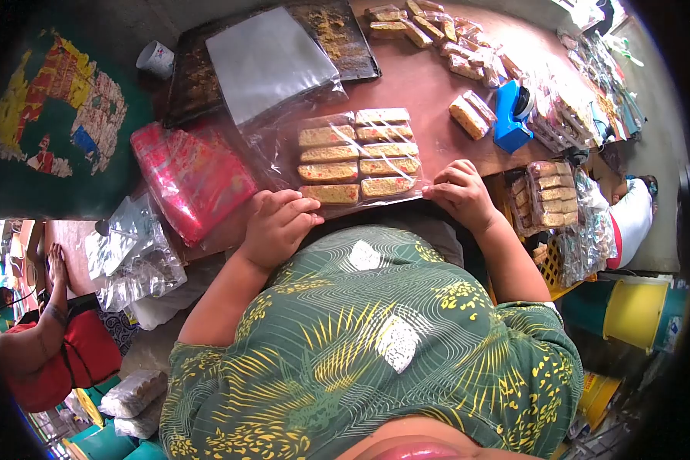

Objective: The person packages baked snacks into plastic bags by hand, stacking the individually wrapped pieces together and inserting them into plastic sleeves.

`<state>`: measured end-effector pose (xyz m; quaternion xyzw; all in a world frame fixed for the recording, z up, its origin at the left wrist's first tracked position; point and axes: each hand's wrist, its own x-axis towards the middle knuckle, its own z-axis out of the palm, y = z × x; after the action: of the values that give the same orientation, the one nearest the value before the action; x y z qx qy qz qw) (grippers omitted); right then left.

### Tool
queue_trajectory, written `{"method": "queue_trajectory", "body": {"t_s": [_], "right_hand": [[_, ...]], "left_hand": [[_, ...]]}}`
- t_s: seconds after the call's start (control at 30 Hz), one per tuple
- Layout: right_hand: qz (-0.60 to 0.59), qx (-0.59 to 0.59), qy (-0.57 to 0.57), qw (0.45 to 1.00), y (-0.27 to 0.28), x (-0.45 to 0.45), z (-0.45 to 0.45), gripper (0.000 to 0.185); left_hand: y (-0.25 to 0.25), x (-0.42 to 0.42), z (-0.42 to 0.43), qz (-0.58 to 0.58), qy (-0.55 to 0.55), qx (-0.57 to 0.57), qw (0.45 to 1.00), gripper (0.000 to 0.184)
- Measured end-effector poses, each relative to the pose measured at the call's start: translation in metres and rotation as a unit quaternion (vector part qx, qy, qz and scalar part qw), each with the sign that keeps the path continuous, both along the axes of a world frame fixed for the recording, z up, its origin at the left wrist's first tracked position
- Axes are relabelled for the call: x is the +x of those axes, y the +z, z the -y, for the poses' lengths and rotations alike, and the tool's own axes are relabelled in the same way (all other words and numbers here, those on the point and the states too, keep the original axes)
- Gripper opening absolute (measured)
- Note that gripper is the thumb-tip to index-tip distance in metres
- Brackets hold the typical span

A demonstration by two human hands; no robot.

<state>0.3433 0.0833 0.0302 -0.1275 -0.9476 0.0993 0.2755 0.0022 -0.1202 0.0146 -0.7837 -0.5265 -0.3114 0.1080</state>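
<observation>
A clear plastic bag (pixel 360 157) lies flat at the table's near edge. Inside it sit several rusk-like biscuit bars (pixel 328 155) in two columns. My left hand (pixel 286 218) has its fingers curled at the bag's near left corner. At the near right corner, my right hand (pixel 458 195) pinches the plastic edge. Left of the filled bag are a stack of clear bags (pixel 272 65) and a folded pink plastic bag (pixel 195 180). A blue tape dispenser (pixel 511 119) stands to the right, beside two wrapped bars (pixel 472 115).
A dark baking tray (pixel 345 34) lies under the clear bags, near a white mug (pixel 156 59). Several wrapped bars (pixel 468 54) are heaped at the back. Packed bars (pixel 553 195) fill a yellow crate (pixel 548 268) at right. Other people are at both sides.
</observation>
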Motion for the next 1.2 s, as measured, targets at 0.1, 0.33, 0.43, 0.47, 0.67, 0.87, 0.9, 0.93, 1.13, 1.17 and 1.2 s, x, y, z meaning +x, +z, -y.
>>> {"method": "queue_trajectory", "body": {"t_s": [0.1,0.33,0.43,0.47,0.67,0.87,0.9,0.93,1.13,1.17,1.2], "right_hand": [[-0.015,0.013,0.002,1.000,-0.001,0.001,0.001,0.012],[-0.042,0.058,0.043,0.997,0.001,-0.008,0.005,0.012],[-0.045,-0.023,0.027,0.998,-0.003,-0.008,0.004,0.009],[-0.049,-0.053,0.016,0.997,-0.005,-0.008,0.003,0.009],[-0.053,-0.174,-0.068,0.981,-0.024,-0.008,0.000,0.013],[-0.003,-0.333,-0.118,0.936,-0.022,-0.006,-0.002,0.015],[0.006,-0.348,-0.124,0.929,-0.019,-0.007,-0.002,0.014],[0.008,-0.328,-0.115,0.938,-0.016,-0.009,-0.002,0.014],[0.032,-0.253,-0.101,0.962,-0.015,-0.009,-0.010,0.013],[0.025,-0.259,-0.102,0.960,-0.015,-0.011,-0.011,0.012],[0.018,-0.264,-0.105,0.959,-0.014,-0.011,-0.011,0.012]], "left_hand": [[0.002,-0.002,-0.002,0.032,-0.006,-0.010,0.999,0.013],[0.002,-0.003,-0.009,0.157,0.012,-0.057,0.986,0.009],[-0.001,-0.003,-0.012,0.214,0.031,-0.070,0.974,0.009],[-0.001,-0.003,-0.012,0.230,0.037,-0.075,0.970,0.009],[-0.006,0.006,-0.007,0.308,0.138,-0.129,0.933,0.017],[0.003,0.015,-0.020,0.277,0.175,-0.130,0.936,0.019],[0.006,0.016,-0.023,0.254,0.182,-0.128,0.941,0.019],[0.007,0.017,-0.025,0.236,0.186,-0.137,0.944,0.019],[0.027,0.021,-0.045,0.033,0.196,-0.083,0.977,0.012],[0.029,0.021,-0.051,0.005,0.177,-0.065,0.982,0.011],[0.031,0.020,-0.057,-0.024,0.158,-0.047,0.986,0.011]]}}
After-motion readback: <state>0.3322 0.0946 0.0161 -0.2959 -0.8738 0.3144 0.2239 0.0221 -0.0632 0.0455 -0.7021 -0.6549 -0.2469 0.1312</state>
